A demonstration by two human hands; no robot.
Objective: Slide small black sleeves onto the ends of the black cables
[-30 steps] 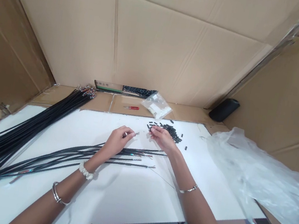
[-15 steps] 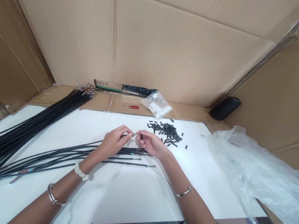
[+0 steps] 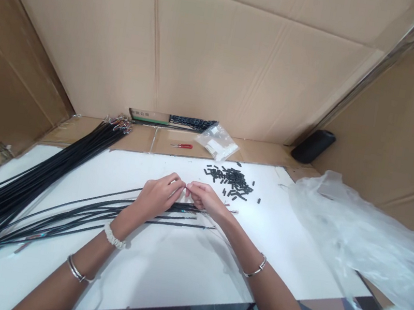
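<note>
Over the white tabletop (image 3: pixel 169 269), my left hand (image 3: pixel 159 194) and my right hand (image 3: pixel 204 196) meet fingertip to fingertip. The left fingers are pinched on the end of a black cable (image 3: pixel 106 193) that runs off to the left. My right hand is closed, its fingertips at that same end; what they hold is too small to make out. Several black cables (image 3: pixel 181 217) with bared wire ends lie beneath and just in front of the hands. Short black tube pieces (image 3: pixel 236 179) form a pile beyond my right hand.
A thick bundle of black cables (image 3: pixel 43 171) lies at the left. Behind are a red-handled tool (image 3: pixel 182 146) and a clear bag (image 3: pixel 218 144). A black roll (image 3: pixel 313 146) stands back right, near a large plastic sheet (image 3: pixel 358 242). Cardboard walls (image 3: pixel 215 51) surround the table.
The fingertips of both hands have come together, covering the small gap and the dark piece seen between them before. The view has shifted slightly.
</note>
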